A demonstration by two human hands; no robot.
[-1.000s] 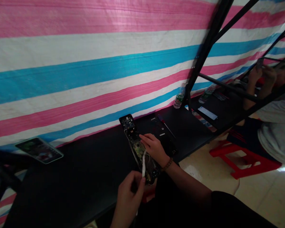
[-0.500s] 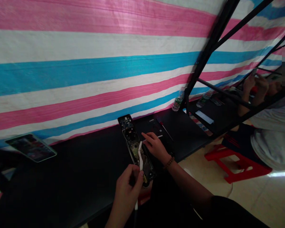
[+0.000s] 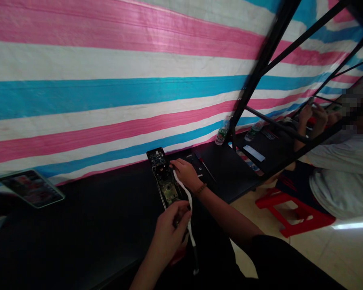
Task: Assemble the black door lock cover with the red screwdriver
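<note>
An opened long black electronic device (image 3: pixel 169 192) lies on the black table, its circuit boards and metal parts exposed. A white wrapped cable (image 3: pixel 190 197) runs along its right side, with a dark lower end hanging past the table's front edge. My left hand (image 3: pixel 171 225) is closed, thumb and fingers pinching the cable near the device's lower end, which it partly hides. My right hand (image 3: pixel 185 174) is closed at the cable's upper end, fingertips beside the small upper board (image 3: pixel 157 157). The cable's tip is hidden by those fingers.
A tablet-like screen (image 3: pixel 32 188) leans at the left. Right of the device lie a screwdriver-like tool (image 3: pixel 207 167) and small parts. A plastic bottle (image 3: pixel 222 133) stands by the black metal frame (image 3: pixel 254 84). Beyond, another person sits on a red stool (image 3: pixel 293 213).
My right hand has moved up along the device, from its middle to its upper board, bringing the cable's upper end along. The cable has shifted right. A small white strip now lies on the table.
</note>
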